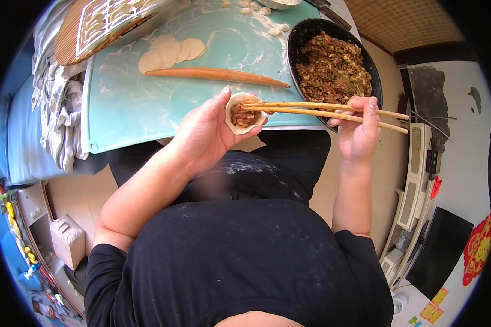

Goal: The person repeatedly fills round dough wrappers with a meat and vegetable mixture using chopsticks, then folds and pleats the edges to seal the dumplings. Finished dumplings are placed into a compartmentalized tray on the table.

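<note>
My left hand cups a round dumpling wrapper with a lump of brown meat filling in its middle. My right hand grips a pair of wooden chopsticks, whose tips rest on the filling in the wrapper. Just beyond the chopsticks stands a black bowl full of minced filling. Both hands hover over the near edge of a turquoise mat.
A wooden rolling pin lies across the mat, with several flat wrappers behind it and small dough pieces farther back. A bamboo tray sits at the far left beside crumpled cloth. Cabinets and a dark screen stand at right.
</note>
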Motion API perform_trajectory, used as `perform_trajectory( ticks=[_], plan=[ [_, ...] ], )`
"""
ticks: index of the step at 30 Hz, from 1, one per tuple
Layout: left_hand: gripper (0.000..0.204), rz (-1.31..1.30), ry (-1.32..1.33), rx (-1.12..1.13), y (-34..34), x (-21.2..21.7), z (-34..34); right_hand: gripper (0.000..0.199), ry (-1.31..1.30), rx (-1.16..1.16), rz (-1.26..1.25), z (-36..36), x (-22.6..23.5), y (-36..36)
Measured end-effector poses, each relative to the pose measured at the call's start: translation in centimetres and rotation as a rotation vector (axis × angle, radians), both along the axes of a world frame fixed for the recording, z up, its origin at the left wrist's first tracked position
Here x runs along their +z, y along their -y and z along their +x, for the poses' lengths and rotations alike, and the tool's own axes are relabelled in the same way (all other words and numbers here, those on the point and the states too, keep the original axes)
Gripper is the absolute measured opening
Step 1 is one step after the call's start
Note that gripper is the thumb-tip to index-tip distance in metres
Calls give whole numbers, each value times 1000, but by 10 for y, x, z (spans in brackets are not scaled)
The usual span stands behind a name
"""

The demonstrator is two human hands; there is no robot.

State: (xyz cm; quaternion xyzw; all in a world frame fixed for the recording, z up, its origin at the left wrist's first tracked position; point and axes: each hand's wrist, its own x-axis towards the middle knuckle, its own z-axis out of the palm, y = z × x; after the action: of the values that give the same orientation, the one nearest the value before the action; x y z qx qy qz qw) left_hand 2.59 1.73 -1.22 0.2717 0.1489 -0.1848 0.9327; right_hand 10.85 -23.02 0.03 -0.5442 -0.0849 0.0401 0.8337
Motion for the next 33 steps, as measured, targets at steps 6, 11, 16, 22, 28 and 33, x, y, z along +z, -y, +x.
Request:
perform_trajectory(
  ticks=[6,11,16,22,28,33],
  plan=[
    [52,-54,14,-70,-4,0,-1,32,6,148,-27,10,1,0],
    [52,-84,13,-63,-6,-4,-3,31,41,136,44,16,8,8],
    [52,-118,6,-77,-6,-5,-1,32,-27,63,43,14,4,17],
    [48,-47,-132,30,-10,-18,-2,37,-11,-609,-286,18,7,63],
    [46,-137,-186,-11,-5,-20,3,28,-8,-687,-754,-8,-36,83],
    [48,-159,-133,-86,-6,-17,1,39,-314,-706,-740,-13,-46,94]
  ],
)
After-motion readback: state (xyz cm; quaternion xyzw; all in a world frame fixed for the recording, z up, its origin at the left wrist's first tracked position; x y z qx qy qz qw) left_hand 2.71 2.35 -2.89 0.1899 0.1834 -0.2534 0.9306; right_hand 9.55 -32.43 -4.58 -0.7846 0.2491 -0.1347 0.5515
